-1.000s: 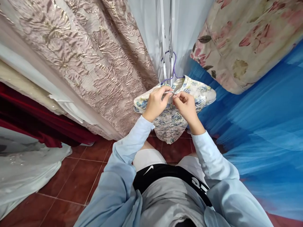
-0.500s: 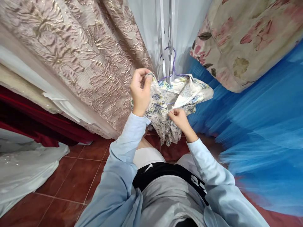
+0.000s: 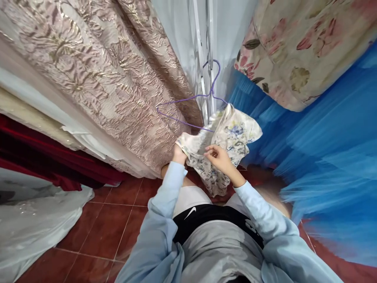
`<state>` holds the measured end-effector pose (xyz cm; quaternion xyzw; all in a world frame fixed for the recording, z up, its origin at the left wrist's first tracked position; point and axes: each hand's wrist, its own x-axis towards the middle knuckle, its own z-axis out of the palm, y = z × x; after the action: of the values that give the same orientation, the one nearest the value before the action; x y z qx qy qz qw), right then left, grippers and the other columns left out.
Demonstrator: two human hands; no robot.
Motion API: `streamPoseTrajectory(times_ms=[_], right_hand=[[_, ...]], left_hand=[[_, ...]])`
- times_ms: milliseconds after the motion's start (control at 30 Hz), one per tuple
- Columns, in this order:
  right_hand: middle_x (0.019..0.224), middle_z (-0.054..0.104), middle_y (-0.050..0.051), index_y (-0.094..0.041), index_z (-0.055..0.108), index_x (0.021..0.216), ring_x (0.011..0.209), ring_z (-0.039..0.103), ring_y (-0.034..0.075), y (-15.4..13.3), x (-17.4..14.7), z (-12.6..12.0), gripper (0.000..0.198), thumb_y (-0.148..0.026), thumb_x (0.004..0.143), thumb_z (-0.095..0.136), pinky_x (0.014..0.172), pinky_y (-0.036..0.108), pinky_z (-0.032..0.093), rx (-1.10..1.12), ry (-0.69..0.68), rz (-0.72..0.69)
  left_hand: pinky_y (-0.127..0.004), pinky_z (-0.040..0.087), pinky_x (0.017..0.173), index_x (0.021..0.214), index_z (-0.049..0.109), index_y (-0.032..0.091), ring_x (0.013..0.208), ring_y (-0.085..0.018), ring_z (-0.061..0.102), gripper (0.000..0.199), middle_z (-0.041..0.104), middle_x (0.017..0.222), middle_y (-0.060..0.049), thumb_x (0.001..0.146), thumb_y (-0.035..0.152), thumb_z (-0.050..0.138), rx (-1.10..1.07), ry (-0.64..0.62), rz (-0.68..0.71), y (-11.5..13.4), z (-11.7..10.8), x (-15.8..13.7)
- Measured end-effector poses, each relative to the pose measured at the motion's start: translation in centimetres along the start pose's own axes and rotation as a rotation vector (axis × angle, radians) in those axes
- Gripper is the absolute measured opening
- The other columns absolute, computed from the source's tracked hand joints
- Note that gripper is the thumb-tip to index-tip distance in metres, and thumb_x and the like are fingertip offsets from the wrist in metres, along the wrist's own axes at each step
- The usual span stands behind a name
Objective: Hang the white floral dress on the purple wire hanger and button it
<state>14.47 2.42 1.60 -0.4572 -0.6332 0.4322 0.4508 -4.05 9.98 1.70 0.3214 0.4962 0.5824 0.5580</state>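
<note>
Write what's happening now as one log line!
left hand: gripping shirt | right hand: in front, touch unclear | hanger: left side bare, shirt on right side

Pretty sure we're looking at some kind of dress shop or garment storeroom, though we can't tell which. We've got long fabrics hanging down both sides: pinkish brocade [image 3: 73, 67] and dark red cloth [image 3: 29, 153] on the left, gauzy blue cloth [image 3: 318, 157] and a floral-print panel [image 3: 312, 59] on the right. In the middle we see white metal bars [image 3: 198, 35] with a purple hanger [image 3: 212, 92], plus reddish floor tiles [image 3: 97, 224] below.
</note>
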Motion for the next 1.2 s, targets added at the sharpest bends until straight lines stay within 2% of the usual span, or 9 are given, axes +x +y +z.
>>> streamPoseTrajectory(times_ms=[33,100,300,467,600,733,833,1000,1200], right_hand=[[0.095,0.073,0.007,-0.019,0.064,0.110,0.081,0.064,0.020,-0.2,-0.2,-0.1,0.034,-0.033,0.079,0.067,0.076,0.033,0.049,-0.024,0.006,-0.040],[0.108,0.072,0.010,-0.018,0.063,0.116,0.093,0.064,0.024,-0.5,-0.6,-0.4,0.044,-0.031,0.074,0.072,0.085,0.037,0.049,-0.100,-0.011,-0.087],[0.074,0.063,0.002,-0.018,0.060,0.081,0.069,0.055,0.018,-2.1,-2.7,-2.3,0.015,-0.032,0.081,0.058,0.064,0.029,0.043,-0.023,-0.122,0.030],[0.062,0.055,-0.001,-0.017,0.057,0.068,0.058,0.045,0.012,-6.0,-5.4,-7.1,0.027,-0.037,0.086,0.062,0.053,0.025,0.036,0.005,-0.328,0.054],[0.060,0.052,-0.001,-0.018,0.060,0.065,0.057,0.043,0.013,-8.4,-5.4,-11.8,0.019,-0.028,0.082,0.060,0.054,0.026,0.035,-0.105,-0.152,-0.106],[0.071,0.061,0.003,-0.020,0.064,0.069,0.070,0.053,0.019,-8.4,-1.8,-14.0,0.014,-0.028,0.080,0.062,0.064,0.030,0.042,-0.161,0.166,-0.270],[0.086,0.069,0.005,-0.021,0.067,0.081,0.083,0.061,0.021,-7.5,1.3,-12.7,0.016,-0.035,0.085,0.061,0.074,0.032,0.046,-0.025,0.127,-0.228],[0.071,0.060,-0.001,-0.020,0.062,0.080,0.065,0.052,0.015,-6.4,3.6,-9.5,0.022,-0.042,0.084,0.063,0.060,0.025,0.040,0.236,0.152,-0.056],[0.060,0.051,-0.003,-0.019,0.063,0.074,0.053,0.040,0.011,-6.6,3.4,-12.6,0.022,-0.038,0.081,0.071,0.050,0.024,0.029,0.103,0.270,-0.102]], left_hand=[[-0.033,0.055,0.072,0.077,0.056,0.017,0.072,-0.020,0.064,0.030,0.064,0.070,-0.005,0.086,0.045,0.063,-0.077,-0.005,-0.083,-1.2,1.2,-1.3],[-0.027,0.051,0.070,0.086,0.055,0.018,0.068,-0.015,0.061,0.029,0.061,0.073,-0.002,0.082,0.044,0.069,-0.109,-0.013,0.006,-2.6,3.1,-3.8],[-0.028,0.049,0.084,0.101,0.061,0.021,0.086,-0.017,0.062,0.033,0.065,0.091,-0.005,0.092,0.052,0.064,0.380,-0.377,0.509,-1.4,6.0,-8.5],[-0.033,0.052,0.085,0.113,0.062,0.020,0.096,-0.023,0.064,0.059,0.068,0.107,-0.011,0.085,0.072,0.063,0.260,-0.782,0.287,-1.8,6.0,-9.9],[-0.032,0.050,0.078,0.092,0.070,0.015,0.083,-0.022,0.062,0.058,0.069,0.089,-0.008,0.077,0.070,0.073,0.379,-0.991,0.050,-3.3,4.8,-11.3],[-0.028,0.045,0.068,0.085,0.069,0.013,0.070,-0.016,0.054,0.048,0.063,0.077,-0.003,0.076,0.060,0.077,0.520,-0.774,0.081,-2.3,2.8,-11.0],[-0.025,0.039,0.062,0.075,0.064,0.014,0.065,-0.013,0.047,0.040,0.056,0.069,0.000,0.081,0.054,0.072,0.633,-0.670,0.195,-0.1,0.8,-10.0],[-0.025,0.038,0.067,0.078,0.064,0.015,0.069,-0.015,0.048,0.022,0.057,0.072,0.000,0.080,0.037,0.063,0.837,-0.637,0.303,3.9,-3.2,-8.2],[-0.025,0.037,0.071,0.077,0.064,0.016,0.076,-0.017,0.051,0.015,0.060,0.073,0.000,0.068,0.026,0.056,1.147,-0.408,0.420,9.0,-8.0,-1.7]])
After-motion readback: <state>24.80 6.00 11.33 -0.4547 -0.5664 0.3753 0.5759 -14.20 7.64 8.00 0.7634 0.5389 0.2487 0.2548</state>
